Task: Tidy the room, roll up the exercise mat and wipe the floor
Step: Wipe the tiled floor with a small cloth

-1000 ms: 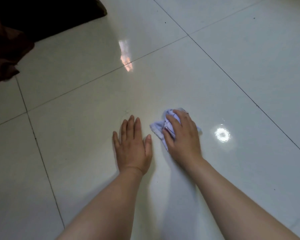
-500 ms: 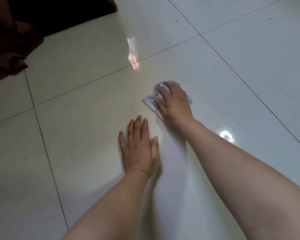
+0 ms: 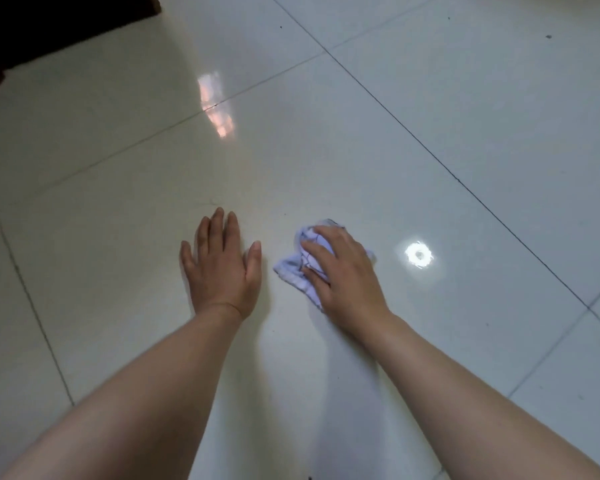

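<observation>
A crumpled pale lavender cloth [image 3: 293, 268] lies on the glossy white tiled floor [image 3: 430, 133]. My right hand [image 3: 343, 275] lies on top of it, fingers bent over the bunched fabric and gripping it against the tile. Most of the cloth is hidden under that hand. My left hand [image 3: 222, 271] rests flat on the floor just left of the cloth, fingers straight and together, holding nothing. No exercise mat is in view.
A dark piece of furniture or fabric [image 3: 49, 22] fills the far left corner. Dark grout lines cross the tiles. Two bright light reflections shine on the floor, one right of the cloth.
My right hand has drawn the cloth back toward me, from ahead of the left hand to beside it. The left hand stays planted on the floor.
</observation>
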Motion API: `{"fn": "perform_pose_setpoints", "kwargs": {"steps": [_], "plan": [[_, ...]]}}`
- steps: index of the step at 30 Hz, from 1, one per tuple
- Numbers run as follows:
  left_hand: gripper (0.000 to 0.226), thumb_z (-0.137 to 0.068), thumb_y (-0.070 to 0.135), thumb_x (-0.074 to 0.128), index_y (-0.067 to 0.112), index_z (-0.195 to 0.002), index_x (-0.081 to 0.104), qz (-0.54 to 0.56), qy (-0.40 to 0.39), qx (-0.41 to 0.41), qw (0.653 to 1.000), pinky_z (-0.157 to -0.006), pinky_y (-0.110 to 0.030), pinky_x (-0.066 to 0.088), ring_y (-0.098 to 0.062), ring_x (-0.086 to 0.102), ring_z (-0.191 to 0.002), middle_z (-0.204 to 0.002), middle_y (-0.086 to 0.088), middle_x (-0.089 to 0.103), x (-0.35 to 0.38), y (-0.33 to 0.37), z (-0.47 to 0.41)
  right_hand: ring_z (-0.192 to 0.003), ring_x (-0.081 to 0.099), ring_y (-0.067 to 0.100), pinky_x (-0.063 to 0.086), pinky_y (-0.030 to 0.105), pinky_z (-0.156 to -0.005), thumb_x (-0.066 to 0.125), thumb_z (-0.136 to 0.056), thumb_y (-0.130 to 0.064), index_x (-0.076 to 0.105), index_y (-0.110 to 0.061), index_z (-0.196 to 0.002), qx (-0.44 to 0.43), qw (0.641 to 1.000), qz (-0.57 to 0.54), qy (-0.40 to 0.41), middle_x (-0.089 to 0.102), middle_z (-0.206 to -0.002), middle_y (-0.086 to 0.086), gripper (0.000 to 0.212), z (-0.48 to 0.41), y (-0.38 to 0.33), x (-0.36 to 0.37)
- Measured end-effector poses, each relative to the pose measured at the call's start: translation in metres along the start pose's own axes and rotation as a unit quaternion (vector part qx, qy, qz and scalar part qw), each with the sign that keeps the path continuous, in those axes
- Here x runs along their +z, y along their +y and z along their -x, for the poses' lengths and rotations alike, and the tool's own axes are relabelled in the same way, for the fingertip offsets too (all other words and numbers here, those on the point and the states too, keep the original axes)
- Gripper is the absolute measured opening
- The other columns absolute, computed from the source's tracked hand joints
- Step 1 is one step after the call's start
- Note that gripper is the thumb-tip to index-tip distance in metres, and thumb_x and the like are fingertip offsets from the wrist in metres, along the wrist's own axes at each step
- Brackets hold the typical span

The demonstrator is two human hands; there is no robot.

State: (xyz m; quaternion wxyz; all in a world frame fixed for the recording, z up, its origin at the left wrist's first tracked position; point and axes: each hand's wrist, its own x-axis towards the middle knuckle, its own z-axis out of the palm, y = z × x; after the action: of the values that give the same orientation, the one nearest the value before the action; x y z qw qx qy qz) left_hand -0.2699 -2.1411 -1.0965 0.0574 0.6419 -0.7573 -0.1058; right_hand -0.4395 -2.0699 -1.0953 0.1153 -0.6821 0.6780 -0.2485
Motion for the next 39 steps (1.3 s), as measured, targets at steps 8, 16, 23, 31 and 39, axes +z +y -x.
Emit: {"fn": "perform_pose_setpoints", "kwargs": {"steps": [8, 16, 23, 31, 39], "plan": [[0.063, -0.087, 0.045, 0.021, 0.018, -0.143, 0.031, 0.061, 0.001, 0.199, 0.978, -0.114, -0.046, 0.009, -0.020, 0.017, -0.142, -0.152, -0.002, 0.028, -0.015, 0.070, 0.010, -0.120, 0.049, 0.029, 0.043, 0.038, -0.095, 0.051, -0.088, -0.023, 0.061, -0.012, -0.112, 0.153, 0.982, 0.036, 0.104, 0.055, -0.126, 0.007, 0.028, 0.066, 0.031, -0.043], [0.060, -0.094, 0.047, 0.029, 0.025, -0.148, 0.013, 0.019, -0.049, 0.150, 0.987, -0.114, -0.043, -0.003, -0.015, -0.001, -0.144, -0.158, 0.004, 0.004, 0.038, 0.149, 0.018, -0.119, 0.047, 0.031, 0.042, 0.044, -0.096, 0.040, -0.089, -0.030, 0.060, -0.014, -0.113, 0.241, 0.956, 0.087, 0.143, 0.053, -0.129, 0.006, 0.035, 0.074, 0.095, -0.068], [0.069, -0.084, 0.054, 0.010, 0.027, -0.148, 0.012, -0.003, -0.065, 0.143, 0.988, -0.114, -0.042, -0.003, -0.015, -0.001, -0.144, -0.158, 0.005, 0.003, 0.034, 0.149, 0.018, -0.124, 0.040, 0.031, 0.033, 0.042, -0.101, 0.038, -0.087, -0.038, 0.060, -0.015, -0.115, 0.272, 0.951, 0.020, 0.147, 0.050, -0.131, 0.005, 0.043, -0.022, 0.111, -0.063], [0.069, -0.084, 0.053, 0.017, 0.024, -0.146, 0.022, -0.007, -0.066, 0.139, 0.988, -0.113, -0.045, 0.003, -0.018, 0.009, -0.144, -0.157, 0.002, 0.014, 0.034, 0.153, 0.017, -0.118, 0.050, 0.029, 0.041, 0.037, -0.093, 0.047, -0.084, -0.034, 0.065, -0.014, -0.106, 0.109, 0.989, 0.024, 0.094, 0.058, -0.122, 0.005, 0.036, -0.015, 0.121, -0.068], [0.070, -0.083, 0.054, 0.011, 0.026, -0.147, 0.016, -0.016, -0.067, 0.136, 0.988, -0.114, -0.042, -0.002, -0.015, 0.002, -0.144, -0.157, 0.004, 0.007, 0.035, 0.152, 0.016, -0.122, 0.044, 0.029, 0.038, 0.043, -0.095, 0.052, -0.084, -0.035, 0.066, -0.022, -0.109, 0.216, 0.971, 0.025, 0.103, 0.055, -0.128, 0.002, 0.032, -0.035, 0.118, -0.066]]}}
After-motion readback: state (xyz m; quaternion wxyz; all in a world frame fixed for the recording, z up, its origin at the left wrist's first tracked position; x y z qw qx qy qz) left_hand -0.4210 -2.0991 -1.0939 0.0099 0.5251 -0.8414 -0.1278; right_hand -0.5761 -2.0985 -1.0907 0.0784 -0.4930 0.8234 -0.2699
